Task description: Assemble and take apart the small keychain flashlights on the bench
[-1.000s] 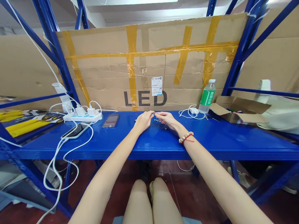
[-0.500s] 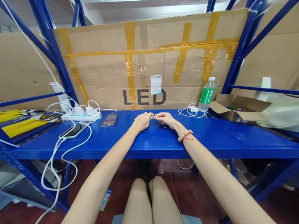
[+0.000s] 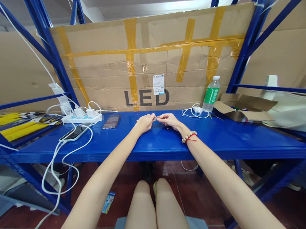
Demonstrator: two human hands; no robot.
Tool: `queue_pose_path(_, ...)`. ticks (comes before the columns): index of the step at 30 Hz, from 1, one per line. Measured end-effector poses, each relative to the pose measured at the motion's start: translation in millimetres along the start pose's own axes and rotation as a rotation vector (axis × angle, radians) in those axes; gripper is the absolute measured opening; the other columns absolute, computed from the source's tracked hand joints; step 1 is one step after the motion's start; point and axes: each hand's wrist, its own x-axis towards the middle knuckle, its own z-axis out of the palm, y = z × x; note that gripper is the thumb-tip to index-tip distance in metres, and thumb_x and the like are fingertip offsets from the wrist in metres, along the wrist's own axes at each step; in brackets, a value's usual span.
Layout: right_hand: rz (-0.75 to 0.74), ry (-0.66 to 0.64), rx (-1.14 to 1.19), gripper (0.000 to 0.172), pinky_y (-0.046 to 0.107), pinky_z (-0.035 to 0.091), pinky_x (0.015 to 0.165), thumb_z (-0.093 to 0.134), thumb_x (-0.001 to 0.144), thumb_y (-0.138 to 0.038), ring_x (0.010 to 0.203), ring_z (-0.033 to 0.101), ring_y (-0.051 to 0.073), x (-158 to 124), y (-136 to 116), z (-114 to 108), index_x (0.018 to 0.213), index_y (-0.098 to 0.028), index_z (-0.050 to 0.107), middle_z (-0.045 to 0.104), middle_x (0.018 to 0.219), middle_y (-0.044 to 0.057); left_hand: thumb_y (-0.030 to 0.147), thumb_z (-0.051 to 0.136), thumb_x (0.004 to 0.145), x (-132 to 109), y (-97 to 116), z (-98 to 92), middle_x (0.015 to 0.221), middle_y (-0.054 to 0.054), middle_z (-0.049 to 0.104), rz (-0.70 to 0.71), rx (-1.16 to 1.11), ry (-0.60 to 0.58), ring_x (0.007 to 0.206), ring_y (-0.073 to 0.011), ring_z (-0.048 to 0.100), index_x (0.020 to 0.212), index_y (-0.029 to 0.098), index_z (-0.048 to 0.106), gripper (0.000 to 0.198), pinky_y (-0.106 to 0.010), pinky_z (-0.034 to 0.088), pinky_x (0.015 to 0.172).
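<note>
Thin part (image 3: 156, 118) was betw. L hand (image 3: 146, 123) & R hand (image 3: 169, 120), over table (image 3: 208, 138) — axis approx. left-right, fingertips of both pinching it. Ends hidden by fingers — couldn't tell which way it pointed.

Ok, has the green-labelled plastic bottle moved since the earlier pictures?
No. The plastic bottle keeps its place to the right of the LED lettering on the cardboard panel; both merely appear slightly higher as the whole view shifts.
</note>
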Motion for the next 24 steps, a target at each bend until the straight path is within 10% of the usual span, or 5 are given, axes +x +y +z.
queue_pose_path(24,-0.032,0.058,-0.029,0.045,0.020,0.032,0.045,0.075,0.051,-0.046,0.054,0.043,0.008,3.7,-0.2,3.6,0.082,-0.014,0.069,0.059,0.065,0.001,0.020,0.032,0.092,3.5,5.3,-1.5,0.101,-0.011,0.063,-0.067,0.045,-0.023,0.092,-0.0205,0.057,0.112,0.014,0.048,0.027,-0.032,0.046,0.080)
